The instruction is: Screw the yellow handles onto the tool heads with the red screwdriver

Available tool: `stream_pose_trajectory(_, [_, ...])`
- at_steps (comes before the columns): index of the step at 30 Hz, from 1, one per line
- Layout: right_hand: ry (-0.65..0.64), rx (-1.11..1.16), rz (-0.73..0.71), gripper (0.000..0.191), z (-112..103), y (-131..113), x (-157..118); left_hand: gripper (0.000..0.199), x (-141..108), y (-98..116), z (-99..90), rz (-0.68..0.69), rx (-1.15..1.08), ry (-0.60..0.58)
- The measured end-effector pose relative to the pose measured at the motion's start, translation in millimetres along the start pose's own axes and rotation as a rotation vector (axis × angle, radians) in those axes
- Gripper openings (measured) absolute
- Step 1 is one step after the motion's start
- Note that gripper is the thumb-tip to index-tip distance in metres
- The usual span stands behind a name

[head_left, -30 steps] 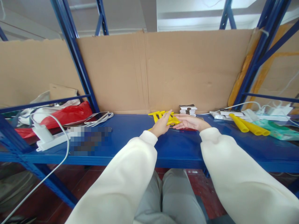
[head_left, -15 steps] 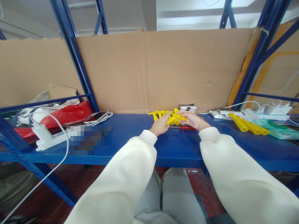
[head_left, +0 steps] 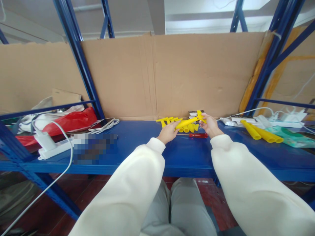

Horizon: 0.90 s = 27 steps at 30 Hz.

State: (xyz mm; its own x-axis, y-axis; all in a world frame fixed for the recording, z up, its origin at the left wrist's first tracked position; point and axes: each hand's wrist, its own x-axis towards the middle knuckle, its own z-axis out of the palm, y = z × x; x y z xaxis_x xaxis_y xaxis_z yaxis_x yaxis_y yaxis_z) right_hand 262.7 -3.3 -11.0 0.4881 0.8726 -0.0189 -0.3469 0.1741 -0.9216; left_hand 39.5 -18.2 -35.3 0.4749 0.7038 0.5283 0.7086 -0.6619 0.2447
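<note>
Between my two hands, a yellow T-shaped plastic tube (head_left: 188, 123) is lifted just over the shelf, lying nearly crosswise. My left hand (head_left: 169, 131) is closed around its tube end. At the crossbar end, the fingers of my right hand (head_left: 209, 125) pinch the piece. Under and behind it, several similar yellow T-shaped pieces (head_left: 163, 122) rest in a row, partly hidden by the held one and my left hand. A screwdriver with a red handle (head_left: 198, 135) lies just in front of them on the blue shelf (head_left: 137, 147).
Several yellow tubes (head_left: 264, 132) lie on the right beside a green packet (head_left: 290, 136). A small stack of cards (head_left: 193, 114) stands behind the row. At left are a white power strip (head_left: 55, 147), a coiled cable (head_left: 108, 124) and a red bag (head_left: 78, 118). Cardboard (head_left: 197, 72) walls the back.
A yellow T-shaped tube has come up from the row, its crossbar end now raised to the right. My right hand has moved slightly right, uncovering the screwdriver handle.
</note>
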Motion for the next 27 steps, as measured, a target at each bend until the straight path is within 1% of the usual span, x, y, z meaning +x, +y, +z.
stream_pose_trajectory(1, [-0.013,0.006,-0.007,0.025,-1,0,1,0.056,0,-1,0.3,0.001,-0.014,0.019])
stream_pose_trajectory(3, [-0.086,0.002,-0.040,0.022,-2,1,4,0.054,2,-4,1.1,-0.004,-0.045,0.077])
stream_pose_trajectory(6, [-0.224,-0.024,-0.111,0.012,-4,2,9,0.053,6,-8,0.8,-0.030,-0.091,0.210])
stream_pose_trajectory(8, [-0.283,-0.033,-0.128,0.009,-5,1,11,0.054,8,-12,-2.0,-0.073,-0.109,0.314])
stream_pose_trajectory(11, [-0.313,-0.028,-0.088,0.008,-6,1,9,0.053,8,-16,-12.3,-0.210,-0.089,0.451])
stream_pose_trajectory(13, [-0.307,-0.018,-0.048,0.007,-5,1,5,0.053,5,-17,-22.5,-0.337,-0.037,0.489])
stream_pose_trajectory(16, [-0.297,-0.036,-0.014,0.009,-4,1,0,0.052,-2,-17,-38.2,-0.531,0.070,0.446])
stream_pose_trajectory(19, [-0.291,-0.071,-0.001,0.012,-2,2,-2,0.046,-8,-14,-48.0,-0.651,0.153,0.338])
stream_pose_trajectory(21, [-0.296,-0.083,0.002,0.012,-2,1,-3,0.042,-9,-13,-49.8,-0.698,0.203,0.262])
stream_pose_trajectory(24, [-0.314,-0.100,0.007,0.013,-3,1,-4,0.038,-9,-14,-47.4,-0.735,0.262,0.162])
stream_pose_trajectory(27, [-0.325,-0.112,0.012,0.015,-3,2,-3,0.037,-9,-18,-42.3,-0.730,0.284,0.107])
